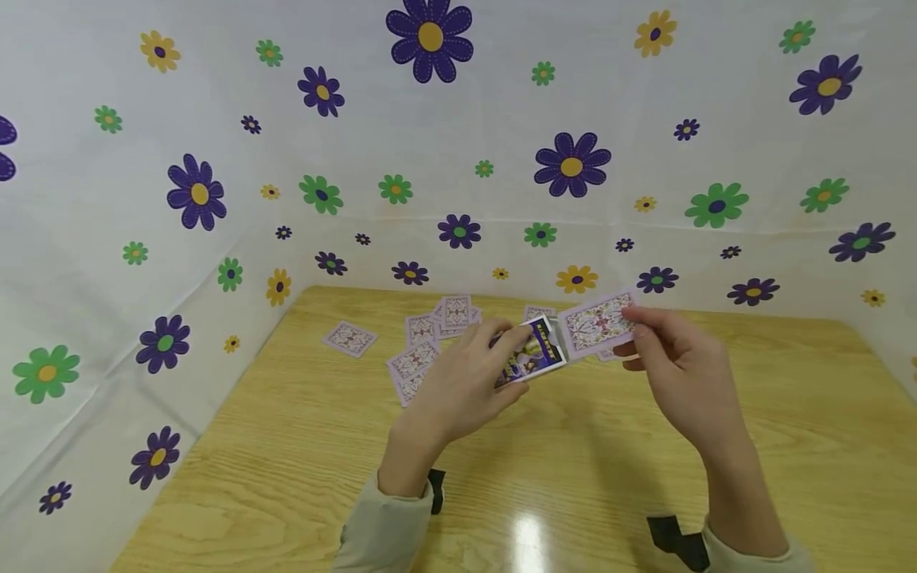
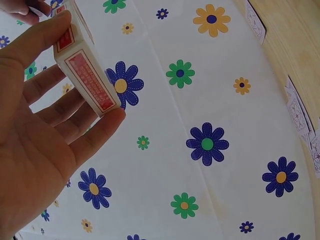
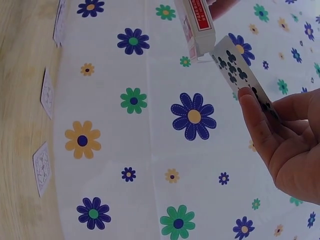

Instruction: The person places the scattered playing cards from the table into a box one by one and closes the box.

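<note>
One card box [image 1: 533,352] sits between the fingers [image 1: 501,338] of the left hand [image 1: 466,390]. One card [image 1: 598,322] is pinched in the fingers [image 1: 648,318] of the right hand [image 1: 680,374], its corner touching the box's open end. Two hands in all. Beyond the fingers, face-down cards [image 1: 423,350] lie on the counter [image 1: 286,446]: at least six can be counted (some overlap, and the hands hide others), with one single card [image 1: 349,338] lying apart, left of the left fingers.
</note>
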A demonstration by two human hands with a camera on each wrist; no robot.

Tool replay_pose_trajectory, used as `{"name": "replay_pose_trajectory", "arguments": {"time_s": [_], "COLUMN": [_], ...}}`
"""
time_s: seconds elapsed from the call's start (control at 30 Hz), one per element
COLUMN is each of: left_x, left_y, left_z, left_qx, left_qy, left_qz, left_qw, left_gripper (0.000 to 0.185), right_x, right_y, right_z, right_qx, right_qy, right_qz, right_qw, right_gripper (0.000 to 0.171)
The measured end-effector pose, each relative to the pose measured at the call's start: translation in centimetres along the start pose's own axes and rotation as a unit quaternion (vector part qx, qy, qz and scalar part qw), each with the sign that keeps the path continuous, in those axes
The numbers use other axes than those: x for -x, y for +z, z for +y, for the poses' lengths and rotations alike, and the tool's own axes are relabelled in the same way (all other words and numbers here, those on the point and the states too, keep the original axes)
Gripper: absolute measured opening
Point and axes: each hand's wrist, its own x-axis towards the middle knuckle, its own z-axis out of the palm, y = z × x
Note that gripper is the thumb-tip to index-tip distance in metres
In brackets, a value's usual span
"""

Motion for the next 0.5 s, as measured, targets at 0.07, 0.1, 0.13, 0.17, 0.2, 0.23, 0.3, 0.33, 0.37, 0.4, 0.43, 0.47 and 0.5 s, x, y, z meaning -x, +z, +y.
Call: {"name": "replay_pose_trajectory", "arguments": {"time_s": [0.07, 0.1, 0.13, 0.17, 0.2, 0.23, 0.3, 0.33, 0.37, 0.4, 0.43, 0.47, 0.5], "left_x": [-0.05, -0.07, -0.07, -0.08, -0.07, -0.06, -0.06, -0.06, -0.05, -0.07, -0.07, -0.08, -0.09], "left_y": [-0.07, -0.08, -0.10, -0.12, -0.12, -0.11, -0.10, -0.08, -0.05, -0.02, 0.00, 0.03, 0.04], "left_z": [0.03, 0.04, 0.07, 0.10, 0.13, 0.17, 0.26, 0.30, 0.34, 0.37, 0.41, 0.44, 0.47], "left_qx": [-0.003, -0.005, -0.006, -0.007, -0.008, -0.009, -0.009, -0.008, -0.007, -0.007, -0.008, -0.009, -0.010], "left_qy": [0.000, 0.001, 0.002, 0.003, 0.004, 0.006, 0.011, 0.014, 0.016, 0.019, 0.022, 0.024, 0.026], "left_qz": [0.001, 0.001, 0.001, 0.002, 0.002, 0.003, 0.006, 0.008, 0.011, 0.013, 0.016, 0.018, 0.020], "left_qw": [1.0000, 1.0000, 1.0000, 1.0000, 1.0000, 0.9999, 0.9999, 0.9998, 0.9998, 0.9997, 0.9996, 0.9995, 0.9994], "left_gripper": [0.062, 0.062, 0.062, 0.061, 0.061, 0.060, 0.060, 0.060, 0.059, 0.059, 0.059, 0.059, 0.059], "right_x": [0.05, 0.08, 0.10, 0.12, 0.14, 0.17, 0.22, 0.24, 0.26, 0.29, 0.32, 0.33, 0.34], "right_y": [-0.02, -0.01, 0.03, 0.08, 0.13, 0.18, 0.26, 0.27, 0.26, 0.25, 0.21, 0.17, 0.12], "right_z": [-0.13, -0.18, -0.22, -0.25, -0.28, -0.28, -0.26, -0.24, -0.22, -0.19, -0.18, -0.17, -0.17], "right_qx": [0.003, 0.006, 0.008, 0.009, 0.011, 0.012, 0.013, 0.013, 0.013, 0.014, 0.013, 0.013, 0.013], "right_qy": [-0.001, -0.001, -0.001, -0.001, 0.000, 0.001, 0.002, 0.003, 0.003, 0.002, 0.003, 0.003, 0.003], "right_qz": [0.000, -0.001, -0.003, -0.005, -0.006, -0.008, -0.011, -0.012, -0.012, -0.010, -0.010, -0.008, -0.006], "right_qw": [1.000, 1.000, 1.000, 1.000, 1.000, 1.000, 1.000, 1.000, 1.000, 1.000, 1.000, 1.000, 1.000], "right_gripper": [0.026, 0.026, 0.026, 0.025, 0.025, 0.025, 0.026, 0.026, 0.026, 0.026, 0.026, 0.026, 0.026]}}
